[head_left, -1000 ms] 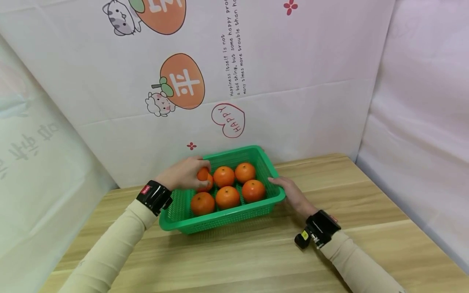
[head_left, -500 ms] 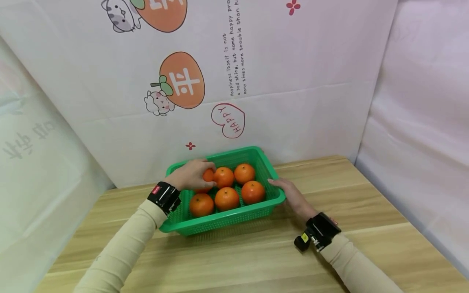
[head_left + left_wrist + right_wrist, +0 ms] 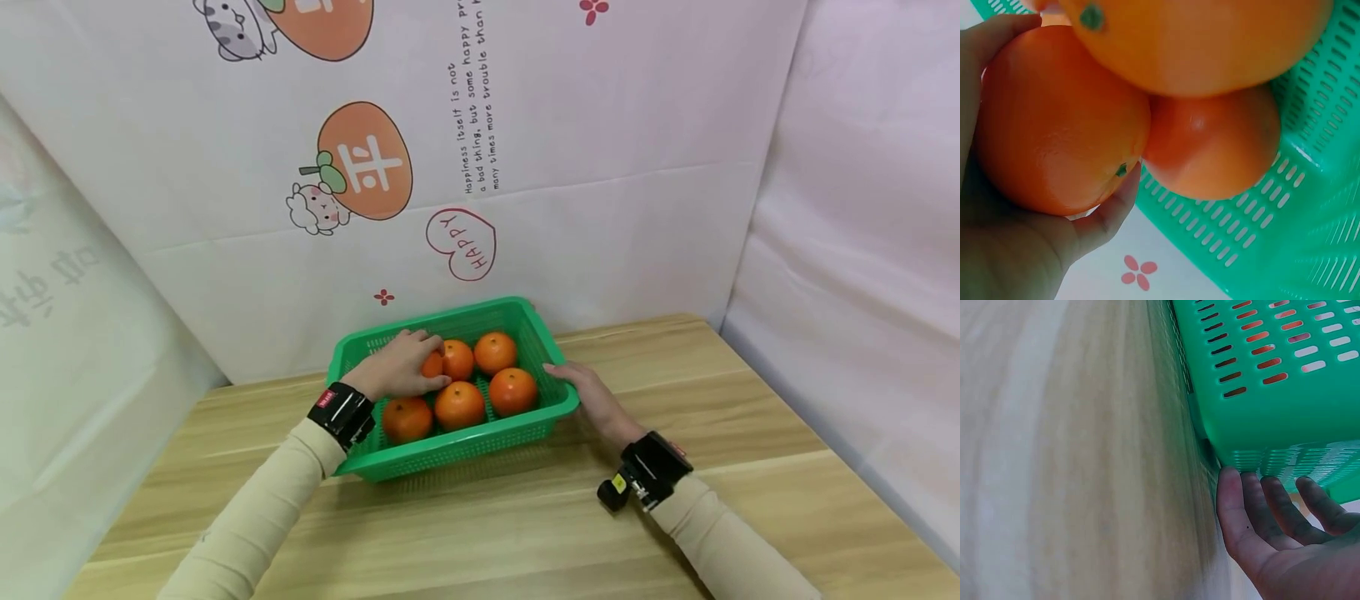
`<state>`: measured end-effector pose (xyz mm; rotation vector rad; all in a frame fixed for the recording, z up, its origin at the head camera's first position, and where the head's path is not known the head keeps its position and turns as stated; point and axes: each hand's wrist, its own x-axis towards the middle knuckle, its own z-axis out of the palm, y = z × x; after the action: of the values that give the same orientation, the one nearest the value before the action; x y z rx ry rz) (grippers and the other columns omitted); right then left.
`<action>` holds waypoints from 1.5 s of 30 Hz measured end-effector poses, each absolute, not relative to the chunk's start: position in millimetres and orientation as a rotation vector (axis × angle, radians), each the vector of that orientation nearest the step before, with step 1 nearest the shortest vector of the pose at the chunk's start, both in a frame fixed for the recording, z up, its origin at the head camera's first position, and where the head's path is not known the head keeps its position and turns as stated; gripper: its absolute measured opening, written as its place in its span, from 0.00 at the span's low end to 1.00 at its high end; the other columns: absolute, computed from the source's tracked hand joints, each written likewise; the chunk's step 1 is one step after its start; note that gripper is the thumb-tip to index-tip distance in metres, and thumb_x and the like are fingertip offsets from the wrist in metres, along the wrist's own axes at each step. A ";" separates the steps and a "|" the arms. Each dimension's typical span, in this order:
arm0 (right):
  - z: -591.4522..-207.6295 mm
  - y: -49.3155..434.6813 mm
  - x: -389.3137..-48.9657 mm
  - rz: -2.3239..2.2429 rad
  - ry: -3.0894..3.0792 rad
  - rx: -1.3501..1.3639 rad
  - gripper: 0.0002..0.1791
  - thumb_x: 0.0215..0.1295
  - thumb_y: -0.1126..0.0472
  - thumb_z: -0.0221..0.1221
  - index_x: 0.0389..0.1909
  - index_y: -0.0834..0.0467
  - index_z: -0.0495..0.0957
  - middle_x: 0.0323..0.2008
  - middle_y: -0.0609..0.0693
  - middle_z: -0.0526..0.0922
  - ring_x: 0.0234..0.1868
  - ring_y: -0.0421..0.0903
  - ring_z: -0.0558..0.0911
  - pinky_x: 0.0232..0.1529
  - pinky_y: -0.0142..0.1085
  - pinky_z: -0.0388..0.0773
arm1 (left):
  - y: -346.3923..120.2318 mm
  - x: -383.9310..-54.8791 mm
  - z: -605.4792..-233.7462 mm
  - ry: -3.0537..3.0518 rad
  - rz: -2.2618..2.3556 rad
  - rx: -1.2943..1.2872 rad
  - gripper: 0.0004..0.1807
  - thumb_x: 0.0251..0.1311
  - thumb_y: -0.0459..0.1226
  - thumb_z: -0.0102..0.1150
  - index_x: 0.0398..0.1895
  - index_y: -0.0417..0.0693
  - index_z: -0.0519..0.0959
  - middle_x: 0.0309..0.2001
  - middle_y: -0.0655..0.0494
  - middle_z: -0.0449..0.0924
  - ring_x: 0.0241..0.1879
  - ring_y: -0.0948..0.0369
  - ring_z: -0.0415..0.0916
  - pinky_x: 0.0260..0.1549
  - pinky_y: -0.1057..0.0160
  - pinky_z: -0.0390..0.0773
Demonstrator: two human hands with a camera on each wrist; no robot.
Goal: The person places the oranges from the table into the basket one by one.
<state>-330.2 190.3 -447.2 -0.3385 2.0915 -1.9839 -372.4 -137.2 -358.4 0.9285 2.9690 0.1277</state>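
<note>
In the head view my left hand (image 3: pixel 401 365) reaches over the left part of a green plastic basket (image 3: pixel 450 458). It grips an orange (image 3: pixel 432 365), mostly covered by the fingers. The left wrist view shows thumb and fingers curled round this orange (image 3: pixel 1063 125), which sits against another orange (image 3: pixel 1216 144). Several more oranges (image 3: pixel 460 406) lie in the basket in two rough rows. At the basket's right end my right hand (image 3: pixel 600 400) holds the rim, thumb over the top. In the right wrist view its fingers (image 3: pixel 1232 503) touch the outside of the end wall from below.
The basket stands on a wood-grain table (image 3: pixel 480 533), near its back edge. Behind rises a white printed cloth (image 3: pixel 600 250), with more white cloth hanging at both sides. A black camera band (image 3: pixel 345 414) sits on each wrist.
My left hand has shifted slightly to the right with the orange, closer to the back-row oranges. The right hand stays on the basket's end, and the basket keeps its place.
</note>
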 end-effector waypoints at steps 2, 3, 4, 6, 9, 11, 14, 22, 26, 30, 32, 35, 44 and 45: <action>-447.0 190.1 -330.0 -1.987 2.088 -0.331 0.35 0.82 0.44 0.46 0.73 0.69 0.68 0.39 0.49 0.92 0.39 0.38 0.89 0.50 0.32 0.83 | -136.5 -370.4 -360.5 2.979 0.129 0.932 0.25 0.71 0.53 0.63 0.62 0.48 0.78 0.59 0.44 0.80 0.55 0.45 0.73 0.57 0.46 0.77; -446.8 190.1 -329.9 -1.985 2.090 -0.333 0.35 0.82 0.44 0.46 0.73 0.70 0.68 0.38 0.49 0.92 0.39 0.38 0.89 0.50 0.32 0.83 | -136.2 -369.3 -361.2 2.987 0.134 0.931 0.25 0.71 0.53 0.62 0.62 0.48 0.78 0.59 0.44 0.80 0.56 0.45 0.73 0.57 0.46 0.77; -446.4 190.0 -329.7 -1.984 2.091 -0.336 0.35 0.82 0.44 0.46 0.73 0.70 0.67 0.38 0.48 0.92 0.39 0.38 0.89 0.50 0.32 0.83 | -136.0 -368.5 -362.1 2.995 0.140 0.926 0.25 0.71 0.53 0.62 0.62 0.48 0.78 0.60 0.44 0.80 0.56 0.45 0.72 0.56 0.46 0.77; -445.5 189.6 -329.3 -1.990 2.094 -0.335 0.35 0.82 0.45 0.46 0.72 0.71 0.67 0.38 0.47 0.92 0.39 0.38 0.89 0.49 0.32 0.83 | -135.3 -367.1 -363.3 2.998 0.159 0.910 0.25 0.72 0.53 0.61 0.63 0.48 0.77 0.61 0.43 0.79 0.57 0.43 0.71 0.56 0.45 0.77; -444.6 189.4 -328.8 -1.989 2.102 -0.348 0.36 0.82 0.46 0.46 0.72 0.73 0.66 0.37 0.46 0.92 0.39 0.38 0.89 0.49 0.31 0.83 | -134.9 -365.7 -365.2 2.977 0.181 0.871 0.27 0.74 0.55 0.58 0.65 0.48 0.76 0.64 0.41 0.77 0.59 0.42 0.69 0.57 0.44 0.76; -444.5 189.2 -328.7 -1.988 2.104 -0.349 0.36 0.82 0.46 0.46 0.72 0.73 0.67 0.36 0.46 0.92 0.38 0.37 0.89 0.49 0.31 0.83 | -135.5 -365.1 -367.0 2.950 0.175 0.845 0.28 0.75 0.56 0.55 0.68 0.48 0.75 0.66 0.40 0.76 0.61 0.40 0.68 0.60 0.42 0.75; -444.9 188.5 -328.7 -1.980 2.102 -0.358 0.35 0.82 0.46 0.46 0.71 0.73 0.68 0.35 0.46 0.91 0.37 0.37 0.89 0.50 0.30 0.83 | -138.1 -363.8 -369.6 2.914 0.156 0.806 0.32 0.77 0.57 0.51 0.72 0.46 0.72 0.71 0.38 0.72 0.67 0.36 0.66 0.68 0.39 0.71; -445.4 187.6 -329.5 -1.972 2.118 -0.333 0.35 0.81 0.46 0.47 0.70 0.73 0.68 0.35 0.45 0.91 0.37 0.36 0.88 0.50 0.30 0.82 | -144.5 -361.0 -371.6 2.850 0.149 0.726 0.39 0.79 0.59 0.47 0.79 0.40 0.62 0.78 0.36 0.64 0.77 0.35 0.57 0.75 0.37 0.63; -444.4 187.1 -329.8 -1.967 2.121 -0.326 0.35 0.81 0.45 0.47 0.69 0.73 0.69 0.34 0.45 0.91 0.36 0.36 0.88 0.50 0.30 0.81 | -147.8 -360.6 -371.0 2.834 0.156 0.763 0.33 0.79 0.55 0.49 0.74 0.42 0.69 0.73 0.38 0.70 0.75 0.38 0.61 0.74 0.38 0.65; -444.5 186.7 -330.5 -1.973 2.104 -0.340 0.35 0.82 0.45 0.47 0.70 0.73 0.68 0.36 0.46 0.90 0.37 0.36 0.88 0.49 0.30 0.83 | -150.4 -360.9 -371.8 2.822 0.175 0.790 0.28 0.79 0.52 0.51 0.71 0.43 0.72 0.70 0.38 0.73 0.75 0.38 0.63 0.75 0.38 0.63; -444.3 185.6 -332.3 -1.977 2.093 -0.357 0.35 0.82 0.46 0.47 0.70 0.74 0.67 0.36 0.46 0.90 0.37 0.36 0.88 0.47 0.30 0.83 | -152.1 -360.1 -372.4 2.826 0.188 0.783 0.29 0.79 0.52 0.51 0.72 0.43 0.71 0.71 0.37 0.72 0.75 0.37 0.62 0.75 0.37 0.63; -445.2 182.1 -335.0 -1.989 2.067 -0.383 0.36 0.82 0.46 0.46 0.71 0.74 0.67 0.38 0.48 0.91 0.39 0.38 0.89 0.47 0.31 0.84 | -156.1 -358.3 -372.4 2.834 0.185 0.754 0.30 0.79 0.52 0.52 0.73 0.44 0.70 0.72 0.37 0.71 0.76 0.37 0.61 0.75 0.37 0.63; -452.4 173.7 -335.2 -1.987 2.000 -0.421 0.34 0.84 0.46 0.44 0.68 0.75 0.70 0.38 0.48 0.91 0.41 0.40 0.89 0.49 0.32 0.84 | -173.6 -350.6 -365.3 2.935 0.167 0.768 0.30 0.78 0.55 0.53 0.70 0.44 0.73 0.70 0.39 0.74 0.70 0.40 0.69 0.70 0.39 0.71; -452.2 174.7 -336.6 -1.977 2.007 -0.442 0.35 0.84 0.46 0.43 0.69 0.76 0.68 0.38 0.48 0.91 0.41 0.39 0.89 0.49 0.31 0.84 | -174.8 -349.4 -361.3 2.964 0.168 0.769 0.29 0.77 0.55 0.53 0.68 0.45 0.75 0.67 0.41 0.76 0.67 0.42 0.71 0.67 0.40 0.74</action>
<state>-336.6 174.7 -452.2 -0.4424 2.0066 -1.9771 -349.4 -174.8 -361.3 0.7693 2.9639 0.1684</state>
